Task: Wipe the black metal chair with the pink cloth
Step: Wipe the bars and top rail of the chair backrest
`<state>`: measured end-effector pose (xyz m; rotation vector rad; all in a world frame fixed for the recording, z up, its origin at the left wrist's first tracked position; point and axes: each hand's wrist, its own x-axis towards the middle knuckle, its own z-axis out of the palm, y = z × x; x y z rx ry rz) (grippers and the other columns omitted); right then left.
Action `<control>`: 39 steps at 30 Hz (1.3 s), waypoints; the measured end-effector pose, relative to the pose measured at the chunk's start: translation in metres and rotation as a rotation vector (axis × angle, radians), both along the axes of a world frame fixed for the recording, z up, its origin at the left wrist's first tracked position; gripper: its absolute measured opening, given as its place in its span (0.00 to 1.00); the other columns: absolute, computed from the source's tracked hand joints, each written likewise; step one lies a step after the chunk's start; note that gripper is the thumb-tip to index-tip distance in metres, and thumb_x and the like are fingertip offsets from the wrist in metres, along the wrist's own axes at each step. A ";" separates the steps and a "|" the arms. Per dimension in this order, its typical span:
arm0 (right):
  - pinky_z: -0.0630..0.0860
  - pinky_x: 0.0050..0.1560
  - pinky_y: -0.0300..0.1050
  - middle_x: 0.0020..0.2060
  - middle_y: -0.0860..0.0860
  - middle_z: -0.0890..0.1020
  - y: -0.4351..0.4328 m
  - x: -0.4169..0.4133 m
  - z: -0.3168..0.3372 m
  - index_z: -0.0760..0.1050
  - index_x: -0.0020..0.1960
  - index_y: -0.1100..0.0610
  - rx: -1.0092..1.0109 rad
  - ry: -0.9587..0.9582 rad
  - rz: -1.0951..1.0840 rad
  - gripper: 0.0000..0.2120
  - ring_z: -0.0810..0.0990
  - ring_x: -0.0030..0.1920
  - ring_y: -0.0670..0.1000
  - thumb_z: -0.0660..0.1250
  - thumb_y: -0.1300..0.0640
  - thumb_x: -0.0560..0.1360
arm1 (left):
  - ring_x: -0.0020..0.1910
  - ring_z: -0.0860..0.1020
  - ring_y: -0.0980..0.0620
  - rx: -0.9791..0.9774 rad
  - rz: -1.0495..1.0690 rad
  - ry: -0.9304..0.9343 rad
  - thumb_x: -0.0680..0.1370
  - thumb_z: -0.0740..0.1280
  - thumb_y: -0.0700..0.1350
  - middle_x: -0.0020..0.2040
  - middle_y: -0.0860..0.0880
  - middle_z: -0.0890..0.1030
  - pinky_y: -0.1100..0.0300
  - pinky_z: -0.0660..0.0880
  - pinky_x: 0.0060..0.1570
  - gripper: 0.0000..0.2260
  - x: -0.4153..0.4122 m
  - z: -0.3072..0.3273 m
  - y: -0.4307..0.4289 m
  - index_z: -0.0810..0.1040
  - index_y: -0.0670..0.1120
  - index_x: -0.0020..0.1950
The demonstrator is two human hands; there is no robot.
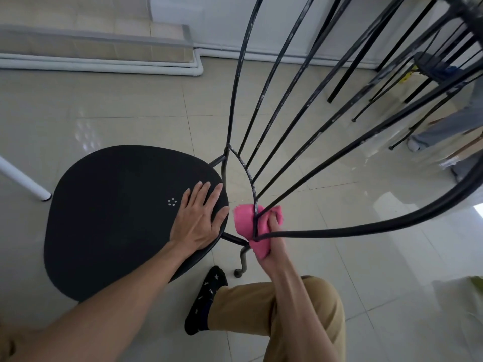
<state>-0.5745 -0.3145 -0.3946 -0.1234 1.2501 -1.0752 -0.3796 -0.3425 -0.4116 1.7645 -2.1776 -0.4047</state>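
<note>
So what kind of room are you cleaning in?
Probably an indoor dining or café-type room: glossy tiled floor, a white table leg, and more black metal furniture beyond the chair.

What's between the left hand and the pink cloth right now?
Head view: only the seat's rear edge and a narrow gap showing floor tile separate the left hand from the pink cloth.

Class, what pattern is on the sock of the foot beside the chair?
Small white stars on a dark sock, seen in the head view.

Glossy pale tiled floor (366,257), white wall (214,19), white table leg (23,181) at left
</note>
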 end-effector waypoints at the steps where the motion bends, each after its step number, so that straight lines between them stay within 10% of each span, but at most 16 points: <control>1: 0.80 0.33 0.46 0.51 0.58 0.82 -0.010 -0.004 0.006 0.75 0.64 0.60 0.015 0.055 0.107 0.19 0.81 0.44 0.54 0.62 0.47 0.81 | 0.81 0.58 0.42 0.000 0.001 -0.002 0.83 0.41 0.65 0.79 0.40 0.64 0.42 0.54 0.79 0.32 0.000 0.000 0.000 0.57 0.49 0.82; 9: 0.79 0.28 0.40 0.42 0.56 0.82 -0.082 -0.007 0.039 0.75 0.50 0.59 0.075 0.404 0.766 0.04 0.84 0.31 0.50 0.69 0.61 0.78 | 0.82 0.55 0.43 0.013 0.003 -0.035 0.82 0.38 0.68 0.80 0.41 0.62 0.42 0.52 0.80 0.35 -0.002 -0.002 0.000 0.55 0.50 0.82; 17: 0.73 0.19 0.37 0.32 0.56 0.75 -0.045 0.014 0.007 0.69 0.58 0.66 -0.079 -0.047 0.236 0.13 0.75 0.20 0.46 0.53 0.56 0.85 | 0.82 0.55 0.44 0.021 0.006 0.011 0.81 0.40 0.67 0.80 0.42 0.62 0.43 0.52 0.80 0.34 0.000 0.001 -0.001 0.55 0.50 0.82; 22: 0.63 0.29 0.42 0.40 0.58 0.69 -0.021 0.004 0.018 0.72 0.51 0.68 -0.371 -0.160 0.234 0.12 0.68 0.28 0.52 0.67 0.61 0.72 | 0.81 0.56 0.45 0.008 0.015 0.020 0.82 0.40 0.67 0.80 0.42 0.63 0.44 0.52 0.80 0.34 0.000 0.001 0.000 0.56 0.49 0.82; 27: 0.70 0.58 0.54 0.54 0.63 0.75 -0.008 -0.023 0.020 0.68 0.67 0.68 -0.448 -0.436 0.324 0.24 0.73 0.52 0.62 0.62 0.53 0.77 | 0.81 0.57 0.44 -0.003 0.011 0.018 0.82 0.40 0.67 0.80 0.42 0.63 0.44 0.52 0.80 0.34 0.000 -0.003 -0.001 0.55 0.49 0.82; 30: 0.71 0.60 0.57 0.54 0.66 0.75 -0.020 -0.028 0.020 0.66 0.69 0.70 -0.392 -0.221 0.372 0.30 0.75 0.52 0.63 0.44 0.45 0.85 | 0.81 0.57 0.44 -0.003 0.016 0.021 0.82 0.40 0.67 0.80 0.42 0.63 0.44 0.52 0.80 0.34 0.000 -0.004 -0.002 0.55 0.49 0.82; 32: 0.72 0.64 0.61 0.58 0.67 0.79 -0.027 -0.025 0.020 0.70 0.70 0.66 -0.194 -0.016 0.374 0.29 0.78 0.54 0.63 0.50 0.43 0.84 | 0.81 0.57 0.44 -0.004 0.017 0.024 0.82 0.40 0.67 0.80 0.42 0.63 0.44 0.52 0.80 0.34 0.000 -0.004 -0.001 0.55 0.49 0.82; 39: 0.80 0.36 0.46 0.39 0.59 0.83 -0.042 -0.036 0.022 0.71 0.63 0.65 0.003 0.009 0.426 0.15 0.79 0.33 0.53 0.62 0.69 0.77 | 0.81 0.57 0.44 -0.005 0.015 0.032 0.82 0.41 0.67 0.80 0.42 0.64 0.44 0.53 0.80 0.34 0.001 -0.004 -0.002 0.56 0.50 0.82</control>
